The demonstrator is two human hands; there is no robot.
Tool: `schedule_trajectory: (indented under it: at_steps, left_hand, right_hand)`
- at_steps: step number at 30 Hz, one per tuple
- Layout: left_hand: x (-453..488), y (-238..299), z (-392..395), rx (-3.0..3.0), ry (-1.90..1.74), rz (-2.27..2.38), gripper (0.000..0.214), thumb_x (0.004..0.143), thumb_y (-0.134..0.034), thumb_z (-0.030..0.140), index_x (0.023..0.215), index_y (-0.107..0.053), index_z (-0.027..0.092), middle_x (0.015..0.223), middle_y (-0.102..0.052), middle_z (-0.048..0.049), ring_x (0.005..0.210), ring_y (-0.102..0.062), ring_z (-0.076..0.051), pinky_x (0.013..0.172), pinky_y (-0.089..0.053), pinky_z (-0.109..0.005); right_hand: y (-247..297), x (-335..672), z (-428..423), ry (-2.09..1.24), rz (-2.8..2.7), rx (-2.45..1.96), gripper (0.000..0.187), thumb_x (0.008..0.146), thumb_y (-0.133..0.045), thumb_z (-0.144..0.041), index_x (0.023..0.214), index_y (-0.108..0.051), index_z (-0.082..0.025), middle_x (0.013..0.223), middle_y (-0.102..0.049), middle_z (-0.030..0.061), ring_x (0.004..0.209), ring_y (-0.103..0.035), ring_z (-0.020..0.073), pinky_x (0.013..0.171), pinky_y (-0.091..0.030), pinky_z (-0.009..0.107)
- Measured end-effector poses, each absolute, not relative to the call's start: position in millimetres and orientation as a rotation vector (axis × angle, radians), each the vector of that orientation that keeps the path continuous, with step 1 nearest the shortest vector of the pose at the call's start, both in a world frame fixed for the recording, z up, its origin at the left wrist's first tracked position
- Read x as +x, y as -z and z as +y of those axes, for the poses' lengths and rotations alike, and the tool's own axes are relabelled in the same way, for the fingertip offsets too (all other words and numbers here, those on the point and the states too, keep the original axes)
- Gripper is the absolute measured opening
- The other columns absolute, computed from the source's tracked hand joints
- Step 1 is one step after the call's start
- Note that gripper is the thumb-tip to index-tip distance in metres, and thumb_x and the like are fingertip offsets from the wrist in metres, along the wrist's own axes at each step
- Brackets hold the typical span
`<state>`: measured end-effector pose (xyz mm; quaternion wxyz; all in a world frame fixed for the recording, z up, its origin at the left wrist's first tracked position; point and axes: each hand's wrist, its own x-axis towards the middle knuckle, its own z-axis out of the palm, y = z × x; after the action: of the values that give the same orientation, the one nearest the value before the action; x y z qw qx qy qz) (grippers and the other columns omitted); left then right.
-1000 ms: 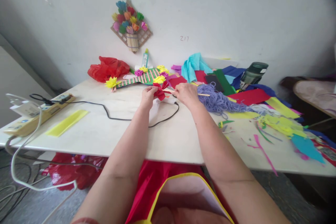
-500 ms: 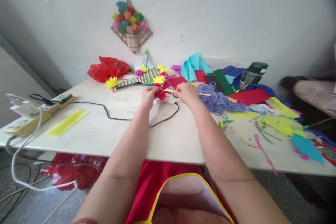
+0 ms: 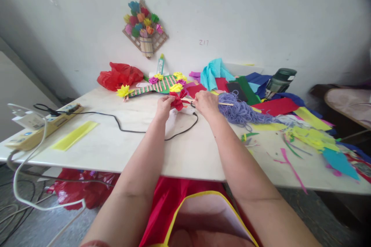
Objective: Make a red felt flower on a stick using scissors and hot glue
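Note:
Above the middle of the table, my left hand (image 3: 165,105) pinches a red crepe-paper flower (image 3: 179,100) by its left side. My right hand (image 3: 205,102) is closed around a thin wooden stick (image 3: 226,104), whose left end reaches to the flower and whose right end sticks out past my knuckles. Part of a dark ring shape shows by my right fingertips, too small to make out. Just behind the flower lies a green guitar-shaped craft piece (image 3: 158,86) with pale strips and yellow and purple paper flowers on it.
A heap of purple yarn (image 3: 242,110) lies right of my hand, with coloured paper and scraps beyond. A black cable (image 3: 116,119) crosses the table from a power strip (image 3: 43,125). A yellow paper strip (image 3: 75,136) lies left. A dark jar (image 3: 280,82) stands back right.
Almost nothing differs. The stick and my right hand have shifted very slightly; both hands keep their hold.

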<state>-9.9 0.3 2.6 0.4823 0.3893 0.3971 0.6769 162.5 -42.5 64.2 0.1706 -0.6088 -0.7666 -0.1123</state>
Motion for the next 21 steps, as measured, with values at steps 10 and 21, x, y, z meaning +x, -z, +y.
schedule_trajectory:
  at_steps: [10, 21]
  left_hand:
    - [-9.4, -4.0, -1.7, 0.929, -1.650, 0.985, 0.021, 0.053, -0.074, 0.025, 0.069, -0.065, 0.015, 0.068, -0.068, -0.0049, 0.066, -0.065, -0.019, 0.064, -0.056, -0.032]
    - [-7.5, -5.2, -4.8, 0.972, -1.639, 0.925, 0.026, 0.049, -0.078, 0.018, 0.071, -0.065, 0.015, 0.073, -0.070, -0.0038, 0.071, -0.069, -0.019, 0.072, -0.058, -0.034]
  right_hand:
    - [-69.2, 162.9, -45.7, 0.286, -2.224, -1.751, 0.033, 0.096, -0.053, -0.034, 0.112, -0.076, -0.018, 0.112, -0.075, 0.0141, 0.104, -0.068, 0.0255, 0.082, -0.047, 0.031]
    - [-69.3, 161.8, -45.5, 0.245, -2.183, -1.750, 0.031, 0.094, -0.054, -0.029, 0.111, -0.076, -0.017, 0.111, -0.075, 0.0149, 0.105, -0.069, 0.0258, 0.085, -0.049, 0.032]
